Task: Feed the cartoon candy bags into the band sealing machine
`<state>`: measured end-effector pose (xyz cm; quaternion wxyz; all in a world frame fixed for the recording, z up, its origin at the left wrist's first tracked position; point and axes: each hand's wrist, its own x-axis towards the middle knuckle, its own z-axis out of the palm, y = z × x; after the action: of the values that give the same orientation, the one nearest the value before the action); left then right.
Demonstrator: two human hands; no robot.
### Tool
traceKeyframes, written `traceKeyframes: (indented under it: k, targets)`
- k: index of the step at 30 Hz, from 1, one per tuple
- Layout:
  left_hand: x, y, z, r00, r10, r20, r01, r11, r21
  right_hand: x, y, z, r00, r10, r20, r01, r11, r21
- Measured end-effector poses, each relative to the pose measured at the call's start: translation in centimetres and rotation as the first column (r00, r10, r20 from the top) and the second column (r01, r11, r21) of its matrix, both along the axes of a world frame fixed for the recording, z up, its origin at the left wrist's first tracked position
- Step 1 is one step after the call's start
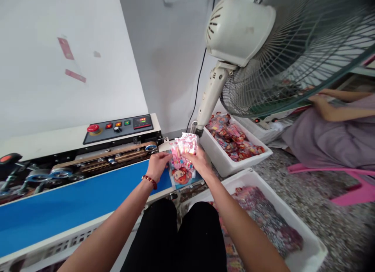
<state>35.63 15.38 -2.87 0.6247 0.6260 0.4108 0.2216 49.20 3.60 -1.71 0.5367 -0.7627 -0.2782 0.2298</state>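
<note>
Head view. Left hand point(158, 164) and right hand point(200, 159) meet at the end of a band sealer's blue conveyor belt point(73, 203), both closed on a fanned stack of pink printed packets point(185, 144). The left fingers pinch the stack's near-left edge; the right hand wraps it from the right side. One larger packet with a cartoon face point(181, 173) hangs below the stack, between the two hands and just over the belt's end. A beaded bracelet point(149, 181) circles the left wrist. Behind the belt runs the sealer's roller track point(111, 157), and above it a control panel point(118, 127) with a red stop button point(93, 128). To the right stand two white bins: the far bin point(222, 159) holds bright packets, the near bin point(307, 244) holds more. A pedestal fan point(263, 41) rises behind the far bin. Another person in a lilac garment point(328, 139) sits at far right on a pink stool point(351, 186).
</note>
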Motion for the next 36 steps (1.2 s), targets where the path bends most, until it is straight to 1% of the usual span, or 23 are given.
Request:
traceKeyframes:
  k: [4, 7, 10, 13, 15, 18, 19, 20, 21, 22, 23, 24, 25, 26, 28, 29, 30, 31, 33, 34, 36]
  targets:
    - [-0.5, 1.7, -0.1, 0.994, -0.016, -0.111, 0.005, 0.996, -0.093, 0.5, 0.3, -0.4, 0.999, 0.029, 0.029, -0.028, 1.0, -0.013]
    - [-1.1, 2.9, -0.5, 0.987, -0.001, -0.161, -0.011, 0.997, -0.077, 0.8, 0.4, -1.0, 1.0, 0.022, -0.008, -0.022, 1.0, 0.007]
    - [-1.9, 3.9, -0.7, 0.976, 0.009, -0.217, -0.015, 1.0, -0.027, 0.8, 0.5, -1.4, 0.998, 0.016, -0.065, -0.014, 0.999, 0.033]
    - [-3.1, 5.0, -0.5, 0.952, 0.016, -0.305, -0.003, 0.999, 0.041, 0.5, 0.6, -1.3, 0.997, 0.019, -0.071, -0.017, 0.999, 0.033]
    - [-4.6, 5.9, -0.3, 0.922, 0.037, -0.385, 0.014, 0.991, 0.131, 0.3, 0.7, -1.2, 0.997, 0.004, -0.08, 0.0, 0.999, 0.049]
    - [-7.8, 6.8, 0.3, 0.86, 0.064, -0.506, 0.08, 0.963, 0.257, 0.0, 0.6, -1.2, 0.992, -0.036, -0.122, 0.049, 0.993, 0.108]
    - [-9.0, 6.8, 0.4, 0.839, 0.107, -0.534, 0.082, 0.945, 0.317, -0.1, 0.6, -1.2, 0.989, -0.042, -0.142, 0.059, 0.991, 0.121]
    - [-10.1, 6.6, 0.6, 0.818, 0.184, -0.544, 0.062, 0.913, 0.403, -0.1, 0.6, -1.2, 0.987, -0.032, -0.16, 0.053, 0.99, 0.128]
    - [-11.1, 6.2, 0.8, 0.8, 0.284, -0.529, 0.03, 0.861, 0.508, -0.2, 0.6, -1.3, 0.984, -0.007, -0.178, 0.03, 0.991, 0.132]
    - [-11.8, 5.7, 0.9, 0.785, 0.379, -0.489, -0.002, 0.791, 0.611, -0.2, 0.7, -1.4, 0.98, 0.027, -0.196, 0.001, 0.99, 0.14]
    - [-12.2, 4.9, 1.0, 0.781, 0.444, -0.44, -0.022, 0.723, 0.691, -0.2, 0.8, -1.6, 0.974, 0.063, -0.216, -0.029, 0.987, 0.16]
    - [-12.2, 4.0, 1.1, 0.794, 0.453, -0.405, -0.019, 0.684, 0.729, -0.2, 1.0, -1.7, 0.966, 0.096, -0.239, -0.051, 0.981, 0.188]
    - [-11.8, 3.1, 1.1, 0.826, 0.406, -0.391, 0.003, 0.69, 0.724, -0.2, 1.1, -1.9, 0.957, 0.12, -0.264, -0.061, 0.973, 0.223]
    - [-11.0, 2.1, 1.2, 0.866, 0.315, -0.389, 0.039, 0.732, 0.68, -0.1, 1.3, -2.1, 0.948, 0.133, -0.289, -0.058, 0.965, 0.254]
    - [-8.4, 0.6, 1.2, 0.928, 0.107, -0.356, 0.108, 0.838, 0.535, 0.0, 1.4, -2.3, 0.936, 0.142, -0.322, -0.045, 0.956, 0.289]
    - [-6.8, 0.1, 1.2, 0.948, 0.034, -0.317, 0.122, 0.88, 0.459, 0.0, 1.3, -2.4, 0.934, 0.144, -0.327, -0.047, 0.957, 0.288]
    - [-5.2, -0.3, 1.2, 0.962, -0.014, -0.271, 0.124, 0.911, 0.393, 0.1, 1.2, -2.5, 0.933, 0.149, -0.326, -0.055, 0.958, 0.281]
    - [-3.7, -0.4, 1.0, 0.974, -0.045, -0.222, 0.12, 0.935, 0.335, 0.2, 1.0, -2.6, 0.934, 0.156, -0.322, -0.066, 0.96, 0.273]
    - [-1.2, -0.5, 0.6, 0.991, -0.064, -0.117, 0.09, 0.968, 0.233, 0.3, 0.6, -2.6, 0.94, 0.158, -0.301, -0.081, 0.964, 0.253]
    - [-0.4, -0.4, 0.4, 0.996, -0.055, -0.065, 0.066, 0.982, 0.179, 0.3, 0.4, -2.6, 0.947, 0.146, -0.287, -0.077, 0.968, 0.241]
    - [0.6, -0.2, -0.1, 1.0, -0.012, 0.006, 0.012, 0.998, 0.068, 0.3, 0.2, -2.5, 0.965, 0.102, -0.242, -0.051, 0.977, 0.209]
